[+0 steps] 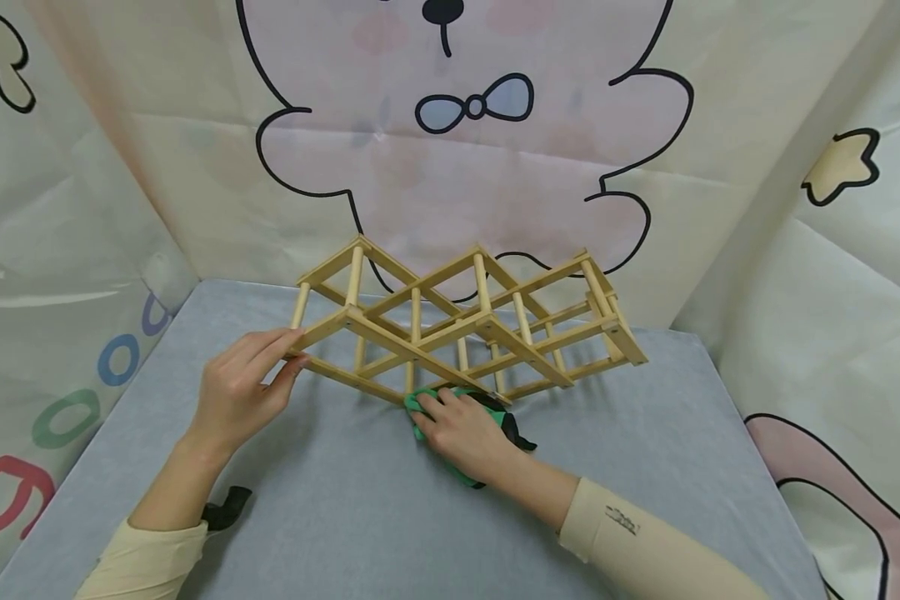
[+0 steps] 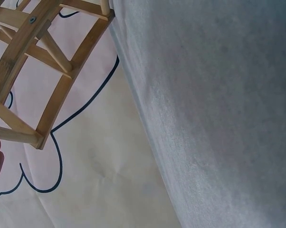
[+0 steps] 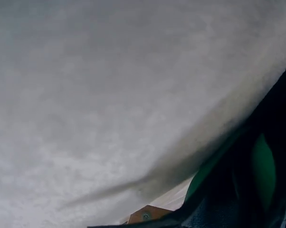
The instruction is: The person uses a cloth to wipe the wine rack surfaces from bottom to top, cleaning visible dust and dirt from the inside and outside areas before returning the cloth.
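Note:
A folding rack [image 1: 412,354] of pale wooden slats and round dowels, joined in a zigzag lattice, stands on the cloth-covered table. At its left end my left hand [image 1: 243,387] pinches the slat tips between thumb and fingers. In the left wrist view that end of the rack [image 2: 62,95] fills the upper left, with only the fingertips showing at the edge. By the rack's lower front edge, my right hand [image 1: 465,433] grips a soft-looking green-and-black item [image 1: 420,398], partly hidden under the fingers. Dark folds of this green-and-black item [image 3: 264,171] show close up in the right wrist view.
A grey-blue cloth [image 1: 390,525] covers the table. Behind it hangs a printed backdrop [image 1: 495,167] with a cartoon figure and bow tie, and more printed sheets [image 1: 832,292] close in both sides. A small black piece [image 1: 228,508] sits at the left wrist.

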Motion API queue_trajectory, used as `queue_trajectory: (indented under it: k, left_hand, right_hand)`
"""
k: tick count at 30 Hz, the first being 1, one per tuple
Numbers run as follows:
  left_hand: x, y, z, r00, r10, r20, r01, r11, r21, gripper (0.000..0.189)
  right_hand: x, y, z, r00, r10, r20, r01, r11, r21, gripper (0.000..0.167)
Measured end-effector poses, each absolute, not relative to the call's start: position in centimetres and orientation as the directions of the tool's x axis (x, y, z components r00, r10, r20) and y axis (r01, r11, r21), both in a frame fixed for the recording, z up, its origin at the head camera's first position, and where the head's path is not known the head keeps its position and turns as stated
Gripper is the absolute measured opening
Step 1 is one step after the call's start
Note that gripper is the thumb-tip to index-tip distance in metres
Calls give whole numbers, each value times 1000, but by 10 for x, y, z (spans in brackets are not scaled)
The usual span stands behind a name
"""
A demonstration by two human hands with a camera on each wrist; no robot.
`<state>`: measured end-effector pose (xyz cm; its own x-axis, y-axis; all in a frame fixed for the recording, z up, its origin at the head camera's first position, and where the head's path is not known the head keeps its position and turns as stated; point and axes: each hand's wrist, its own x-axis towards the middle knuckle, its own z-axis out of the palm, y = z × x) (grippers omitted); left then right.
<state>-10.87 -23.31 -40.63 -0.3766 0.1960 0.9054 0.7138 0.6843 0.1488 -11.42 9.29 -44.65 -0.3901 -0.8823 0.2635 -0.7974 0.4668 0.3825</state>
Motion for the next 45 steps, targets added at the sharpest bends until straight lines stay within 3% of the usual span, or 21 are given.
queue_trajectory:
  k: [17, 24, 27, 37, 45]
  left_hand:
    - [-109, -233, -407, -386, 195, 902, 708, 689, 155, 35]
    - [-108, -233, -406, -385, 196, 902, 707, 691, 151, 34]
    - [-108, -233, -406, -385, 191, 903, 706, 691, 154, 35]
    - [-107, -235, -405, -403, 203, 892, 700, 696, 158, 37]
    - [-108, -234, -405, -388, 198, 900, 710, 687, 155, 35]
  right_hand:
    - [-112, 73, -436, -340, -895, 289, -818, 433, 379, 29]
    - [-110, 58, -421, -268, -909, 320, -855, 377, 357, 27]
    - [-114, 50, -419, -265, -906, 330, -864, 375, 336, 29]
    - [-116, 25, -419, -183, -894, 410, -810, 373, 453, 30]
    - [-111, 24, -418, -240, -860, 451, -762, 455, 461, 23]
